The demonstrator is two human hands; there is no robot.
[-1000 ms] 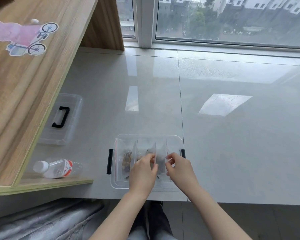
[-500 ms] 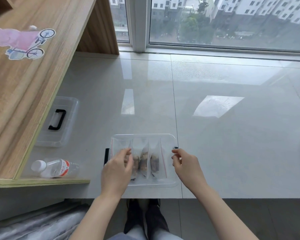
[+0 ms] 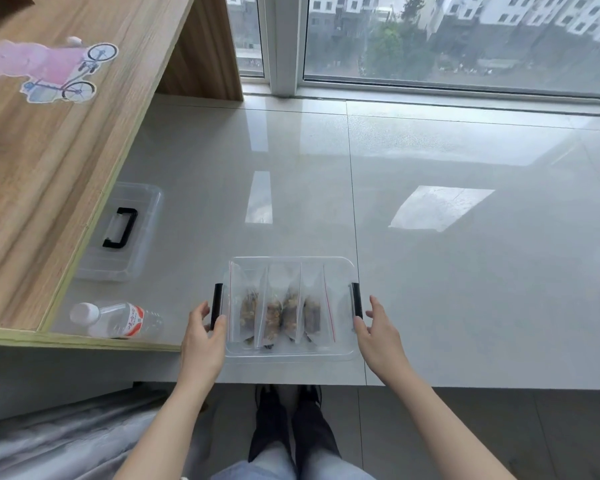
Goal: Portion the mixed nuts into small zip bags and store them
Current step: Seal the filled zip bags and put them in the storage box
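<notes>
A clear plastic storage box point(image 3: 291, 262) with black side latches sits near the front edge of the pale stone ledge. Several small zip bags of mixed nuts point(image 3: 280, 315) stand side by side in it, their red zip lines upright. My left hand point(image 3: 201, 341) holds the box's left side, thumb and fingers either side of the black latch point(image 3: 217, 304). My right hand point(image 3: 378, 334) is at the box's right side with relaxed fingers. Its thumb touches the box wall below the right latch point(image 3: 356, 299).
The box's clear lid point(image 3: 118, 237) with a black handle lies at the left, partly under a wooden desk top point(image 3: 49, 150). A water bottle point(image 3: 115, 318) lies on its side left of the box. The ledge's front edge runs just below the box; a window is behind.
Both hands have come out of the box, where they were arranging the bags, and moved apart to its two sides. The bags now stand in a row.
</notes>
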